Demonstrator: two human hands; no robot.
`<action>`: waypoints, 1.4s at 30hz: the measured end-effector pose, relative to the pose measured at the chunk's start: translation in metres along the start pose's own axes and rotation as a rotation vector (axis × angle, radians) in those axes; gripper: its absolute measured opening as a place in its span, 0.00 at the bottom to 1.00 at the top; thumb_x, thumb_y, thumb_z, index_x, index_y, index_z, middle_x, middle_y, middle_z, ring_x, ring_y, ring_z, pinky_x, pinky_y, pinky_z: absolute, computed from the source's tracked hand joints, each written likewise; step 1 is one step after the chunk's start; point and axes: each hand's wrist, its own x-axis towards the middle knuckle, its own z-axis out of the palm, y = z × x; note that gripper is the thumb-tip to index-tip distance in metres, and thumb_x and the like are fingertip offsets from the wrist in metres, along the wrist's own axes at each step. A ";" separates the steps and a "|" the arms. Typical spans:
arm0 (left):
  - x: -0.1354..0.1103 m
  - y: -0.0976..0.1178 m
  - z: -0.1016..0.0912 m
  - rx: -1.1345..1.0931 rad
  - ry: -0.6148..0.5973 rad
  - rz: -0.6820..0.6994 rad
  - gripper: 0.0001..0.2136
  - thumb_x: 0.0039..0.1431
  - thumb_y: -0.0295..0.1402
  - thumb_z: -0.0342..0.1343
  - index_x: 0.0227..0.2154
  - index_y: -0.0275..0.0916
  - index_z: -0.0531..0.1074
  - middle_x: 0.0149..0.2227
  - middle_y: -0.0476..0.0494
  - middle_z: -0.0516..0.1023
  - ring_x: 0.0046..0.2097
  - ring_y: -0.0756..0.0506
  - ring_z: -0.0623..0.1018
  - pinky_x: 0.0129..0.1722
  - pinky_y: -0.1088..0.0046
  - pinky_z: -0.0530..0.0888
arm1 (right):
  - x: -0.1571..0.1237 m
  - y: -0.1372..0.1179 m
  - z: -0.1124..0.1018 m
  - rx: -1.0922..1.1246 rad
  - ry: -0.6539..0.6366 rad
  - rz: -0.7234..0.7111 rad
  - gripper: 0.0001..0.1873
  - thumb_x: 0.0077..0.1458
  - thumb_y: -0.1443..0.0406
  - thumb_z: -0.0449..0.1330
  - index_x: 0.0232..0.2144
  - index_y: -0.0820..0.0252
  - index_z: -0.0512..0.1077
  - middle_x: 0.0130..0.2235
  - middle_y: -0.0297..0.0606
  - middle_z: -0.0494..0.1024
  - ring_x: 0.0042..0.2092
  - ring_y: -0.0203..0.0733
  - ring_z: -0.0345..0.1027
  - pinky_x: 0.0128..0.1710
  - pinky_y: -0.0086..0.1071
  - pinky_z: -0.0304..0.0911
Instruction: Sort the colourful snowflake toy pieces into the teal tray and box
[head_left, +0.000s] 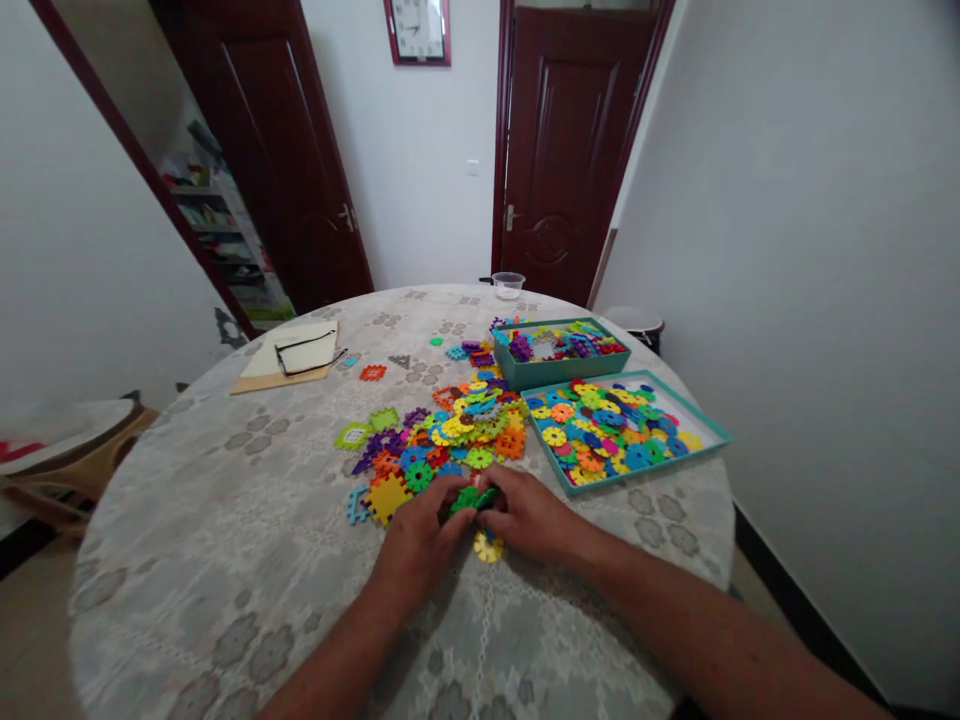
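My left hand [420,535] and my right hand [525,515] are drawn close together over the table [187,500], thumbs and fingers of both pinching small green pieces [466,499] between them. My fingers partly cover these green pieces, so I cannot tell whether they are joined. Just below my fingertips, on my side of them, a yellow notched disc [488,547] lies on the cloth. Right beside my left hand, on its outer side, sits a yellow square piece [388,497] with toothed edges, with a light blue frame piece [357,505] beyond it. A green disc [418,477] lies just ahead of that hand. Directly beyond both hands spreads a heaped pile [480,425] of mixed plastic pieces. Ahead and to the right of my right hand stands a shallow teal tray [652,466] holding loose discs, and beyond it a deeper teal box [562,373] filled with more pieces. Farther off, ahead and to the left of my left hand, black-framed glasses [306,340] rest on a pale pad [259,357].
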 end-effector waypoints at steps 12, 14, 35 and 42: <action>0.000 -0.006 -0.003 -0.018 -0.007 0.083 0.11 0.66 0.40 0.57 0.46 0.43 0.78 0.41 0.45 0.85 0.41 0.43 0.83 0.43 0.68 0.76 | 0.003 0.001 -0.009 0.152 0.021 -0.032 0.07 0.58 0.69 0.63 0.41 0.56 0.77 0.35 0.32 0.78 0.35 0.36 0.69 0.34 0.28 0.61; 0.000 -0.006 -0.003 -0.031 -0.007 0.100 0.11 0.67 0.37 0.56 0.47 0.43 0.78 0.43 0.45 0.85 0.43 0.43 0.83 0.45 0.68 0.77 | 0.004 0.005 -0.014 0.240 -0.009 0.049 0.06 0.59 0.67 0.62 0.41 0.56 0.76 0.32 0.31 0.77 0.31 0.35 0.69 0.30 0.27 0.61; -0.011 -0.008 -0.022 0.471 -0.018 0.325 0.24 0.58 0.39 0.68 0.56 0.42 0.73 0.55 0.37 0.79 0.56 0.34 0.74 0.60 0.51 0.68 | -0.002 0.061 -0.118 -0.576 0.787 -0.014 0.12 0.62 0.62 0.55 0.44 0.58 0.76 0.44 0.47 0.80 0.48 0.53 0.72 0.52 0.45 0.66; -0.011 -0.014 -0.018 0.562 -0.061 0.349 0.29 0.58 0.42 0.69 0.61 0.45 0.71 0.60 0.37 0.75 0.60 0.33 0.71 0.62 0.51 0.66 | -0.008 0.074 -0.133 -0.757 0.919 -0.014 0.15 0.62 0.65 0.53 0.47 0.61 0.74 0.49 0.54 0.77 0.55 0.59 0.67 0.58 0.53 0.59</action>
